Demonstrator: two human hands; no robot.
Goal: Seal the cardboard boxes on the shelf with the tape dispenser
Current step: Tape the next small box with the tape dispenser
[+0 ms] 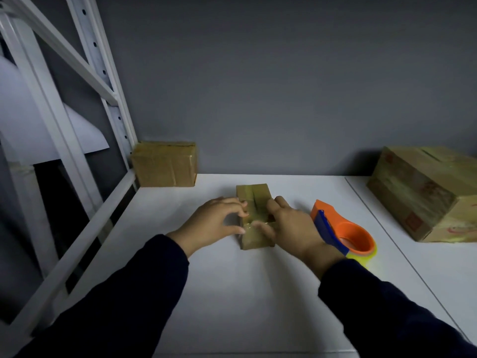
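Observation:
A small cardboard box [254, 200] lies in the middle of the white shelf [232, 293], its top flaps partly apart. My left hand [215, 223] grips its left side, fingers curled over the top edge and thumb at the near corner. My right hand [291, 226] holds its right side, thumb pressing the near flap. An orange and blue tape dispenser [343, 231] with a yellowish roll lies on the shelf just right of my right hand, untouched.
A medium taped cardboard box [165, 165] stands at the back left against the grey wall. A larger box [426, 195] sits at the right on the adjoining shelf panel. White metal rack uprights [108, 81] and a front rail border the left.

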